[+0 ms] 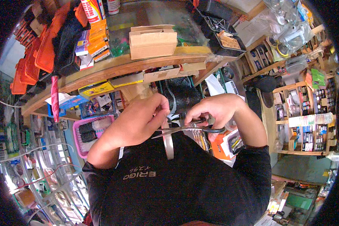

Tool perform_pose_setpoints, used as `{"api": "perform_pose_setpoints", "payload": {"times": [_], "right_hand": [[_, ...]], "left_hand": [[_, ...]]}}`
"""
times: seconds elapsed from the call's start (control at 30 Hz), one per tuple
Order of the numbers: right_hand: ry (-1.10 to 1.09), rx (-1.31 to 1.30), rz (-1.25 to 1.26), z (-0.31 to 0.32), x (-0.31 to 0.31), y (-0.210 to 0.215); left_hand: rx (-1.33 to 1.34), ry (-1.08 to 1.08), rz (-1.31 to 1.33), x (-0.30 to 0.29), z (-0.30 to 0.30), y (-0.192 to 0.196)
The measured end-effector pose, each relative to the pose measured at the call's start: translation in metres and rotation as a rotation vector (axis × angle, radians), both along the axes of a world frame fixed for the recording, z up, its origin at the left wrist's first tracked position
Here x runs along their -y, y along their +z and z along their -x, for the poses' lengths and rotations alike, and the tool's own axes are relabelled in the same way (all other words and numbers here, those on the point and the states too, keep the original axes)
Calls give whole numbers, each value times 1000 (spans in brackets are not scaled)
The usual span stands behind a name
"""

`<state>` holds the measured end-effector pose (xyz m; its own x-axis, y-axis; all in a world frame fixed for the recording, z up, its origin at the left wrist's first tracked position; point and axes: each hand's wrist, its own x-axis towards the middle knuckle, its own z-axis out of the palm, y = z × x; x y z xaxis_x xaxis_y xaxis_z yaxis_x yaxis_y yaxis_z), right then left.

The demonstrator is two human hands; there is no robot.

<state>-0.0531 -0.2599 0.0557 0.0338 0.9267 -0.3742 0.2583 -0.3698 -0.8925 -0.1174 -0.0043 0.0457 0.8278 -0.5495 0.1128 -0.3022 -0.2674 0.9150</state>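
Note:
My left hand (141,118) pinches the top of a strip of brownish tape (168,145) that hangs down in front of my black shirt. My right hand (214,109) grips a pair of black-handled scissors (188,129). The metal blades point left and meet the tape just below my left fingers. Both hands are held close together above my chest, under the edge of a wooden counter (113,71).
A cardboard box (153,41) stands on the glass-topped counter, with orange packets (96,37) to its left. A pink basket (90,132) sits below the counter at left. Wooden shelves (301,120) packed with small goods fill the right side. Wire racks lie at lower left.

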Motion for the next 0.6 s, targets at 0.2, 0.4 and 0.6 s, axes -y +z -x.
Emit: {"api": "perform_pose_setpoints", "payload": {"times": [0.2, 0.4, 0.6], "right_hand": [[11, -18, -24, -2, 0, -6], [8, -67, -24, -4, -3, -7], [22, -59, -29, -5, -5, -9]], "left_hand": [[-65, -26, 15, -6, 0, -6], [-83, -30, 33, -9, 3, -10], [-76, -27, 40, -9, 3, -10]]}}
